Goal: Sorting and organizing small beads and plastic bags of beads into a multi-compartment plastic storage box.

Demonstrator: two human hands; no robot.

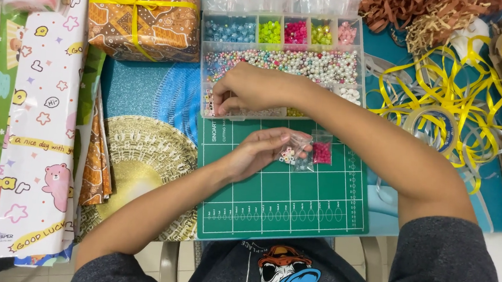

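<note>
A crowded craft surface (147,83) — wrapping paper (42,110), a wrapped gift box (144,14), yellow ribbon (448,98) — with a green cutting mat (283,192) at its middle. I judge I'm filling a small clear bag (294,151): my left hand (256,153) pinches it half-closed, holding it just above the mat. My right hand (246,89) reaches across, its fingers (218,103) curled down into the bead organiser (282,65), lower-left compartment. Whether they've gripped a bead I cannot tell — the tips are hidden. Next calls for a precise pinch and drop.
</note>
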